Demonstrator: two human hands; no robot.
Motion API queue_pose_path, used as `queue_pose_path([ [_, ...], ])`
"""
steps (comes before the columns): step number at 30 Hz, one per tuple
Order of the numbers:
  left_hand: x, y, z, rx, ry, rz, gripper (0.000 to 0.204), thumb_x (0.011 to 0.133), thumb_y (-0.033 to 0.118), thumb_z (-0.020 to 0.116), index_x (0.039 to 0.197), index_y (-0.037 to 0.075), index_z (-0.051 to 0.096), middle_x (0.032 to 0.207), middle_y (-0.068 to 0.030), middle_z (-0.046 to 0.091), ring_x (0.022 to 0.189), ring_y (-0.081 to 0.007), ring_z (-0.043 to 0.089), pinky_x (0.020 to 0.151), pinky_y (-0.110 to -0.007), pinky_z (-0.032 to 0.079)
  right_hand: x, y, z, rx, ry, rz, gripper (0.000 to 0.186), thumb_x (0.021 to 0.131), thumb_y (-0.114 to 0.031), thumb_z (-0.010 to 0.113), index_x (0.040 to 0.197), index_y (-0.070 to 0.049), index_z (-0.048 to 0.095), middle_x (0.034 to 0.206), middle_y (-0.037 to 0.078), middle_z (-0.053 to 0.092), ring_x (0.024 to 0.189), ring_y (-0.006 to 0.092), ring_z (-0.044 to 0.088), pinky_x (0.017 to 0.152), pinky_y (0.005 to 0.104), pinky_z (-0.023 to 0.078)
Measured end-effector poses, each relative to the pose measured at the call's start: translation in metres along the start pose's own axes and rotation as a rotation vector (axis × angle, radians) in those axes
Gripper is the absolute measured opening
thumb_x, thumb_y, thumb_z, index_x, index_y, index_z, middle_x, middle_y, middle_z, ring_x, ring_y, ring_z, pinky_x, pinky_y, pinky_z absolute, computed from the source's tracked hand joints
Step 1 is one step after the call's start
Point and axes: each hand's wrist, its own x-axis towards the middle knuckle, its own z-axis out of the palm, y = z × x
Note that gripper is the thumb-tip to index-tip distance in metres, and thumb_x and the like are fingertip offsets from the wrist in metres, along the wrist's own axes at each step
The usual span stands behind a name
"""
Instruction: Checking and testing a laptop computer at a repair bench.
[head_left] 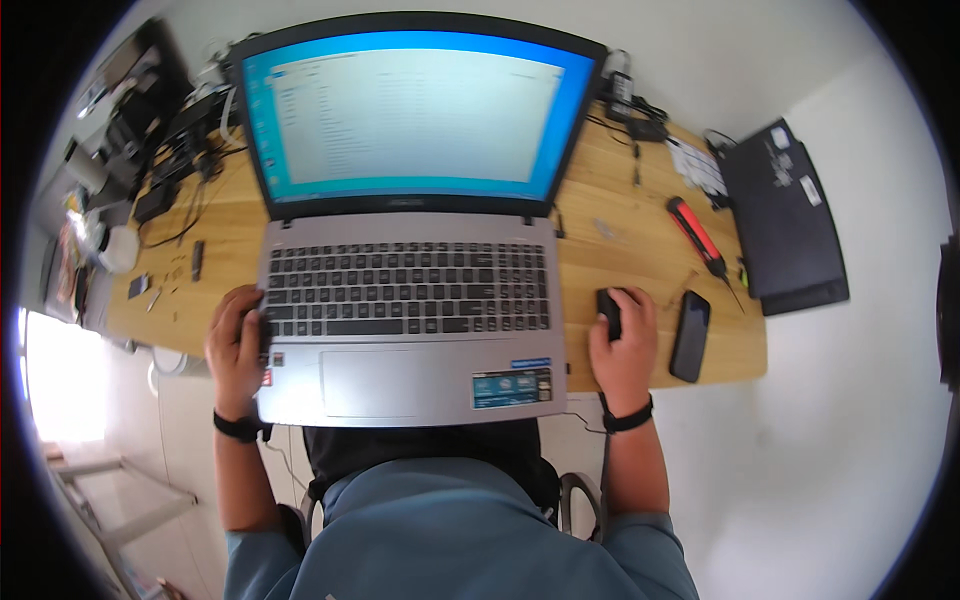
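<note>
An open silver laptop (440, 365) stands on the wooden table in front of me, its screen (420, 110) lit with a window of list rows on blue. At the laptop's left edge is my left hand (236, 345), its fingers curled in around a small dark object that I cannot make out. To the right of the laptop, my right hand (626, 340) rests over a black computer mouse (608, 312), fingers bent on it. A black phone (690, 338) lies just right of that hand. Both wrists wear black bands.
A red-and-black handled tool (697, 236) with a thin tip lies at the right, beside a dark flat panel (785, 220) near the wall. Power adapters (645, 129) and cables sit behind the laptop. Clutter fills the left side, with small loose parts (176, 272) nearer me.
</note>
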Motion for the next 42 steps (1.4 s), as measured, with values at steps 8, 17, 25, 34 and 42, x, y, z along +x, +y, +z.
queue_pose_path([
  [8,0.002,-0.012,0.004,-0.029,-0.044,0.034,0.026,0.103,0.004,0.053,0.122,-0.003,0.070,0.126,-0.0183,0.073,0.118,-0.0338,0.069,0.105,-0.040,0.050,-0.002,0.004,-0.002,0.042,0.020,0.040,0.038,0.085,-0.005,0.070,0.123,-0.003,0.066,0.126,0.022,0.063,0.112,0.0439,0.065,0.094,0.0486,0.055],
  [17,-0.004,-0.023,0.002,-0.032,-0.009,0.017,0.027,0.106,0.009,0.054,0.124,-0.002,0.071,0.126,-0.0165,0.074,0.118,-0.0328,0.069,0.105,-0.040,0.050,-0.002,0.007,0.004,0.086,0.023,0.020,0.039,0.084,-0.006,0.069,0.123,-0.003,0.066,0.126,0.021,0.063,0.114,0.0428,0.064,0.095,0.0492,0.055],
  [25,0.001,-0.003,0.005,0.020,-0.009,0.021,0.025,0.105,0.007,0.054,0.120,-0.001,0.072,0.121,-0.0170,0.075,0.113,-0.0319,0.071,0.102,-0.038,0.052,-0.004,0.009,0.001,0.064,0.035,-0.013,0.036,0.084,-0.006,0.070,0.120,-0.003,0.068,0.125,0.020,0.064,0.112,0.0424,0.065,0.093,0.0484,0.056],
  [34,-0.002,-0.006,0.004,0.018,0.008,0.066,0.026,0.104,0.007,0.055,0.121,0.000,0.072,0.120,-0.0157,0.075,0.112,-0.0315,0.071,0.099,-0.038,0.053,-0.005,0.008,0.002,0.014,0.029,-0.026,0.036,0.086,-0.006,0.070,0.121,-0.002,0.068,0.126,0.019,0.064,0.111,0.0406,0.066,0.092,0.0475,0.056],
  [42,0.000,-0.007,0.005,-0.033,-0.022,-0.015,0.026,0.105,0.006,0.054,0.122,0.000,0.072,0.120,-0.0149,0.075,0.111,-0.0297,0.071,0.099,-0.035,0.052,-0.002,0.007,0.002,-0.012,0.011,-0.026,0.036,0.086,-0.007,0.071,0.122,-0.002,0.068,0.126,0.019,0.065,0.110,0.0412,0.067,0.092,0.0475,0.057],
])
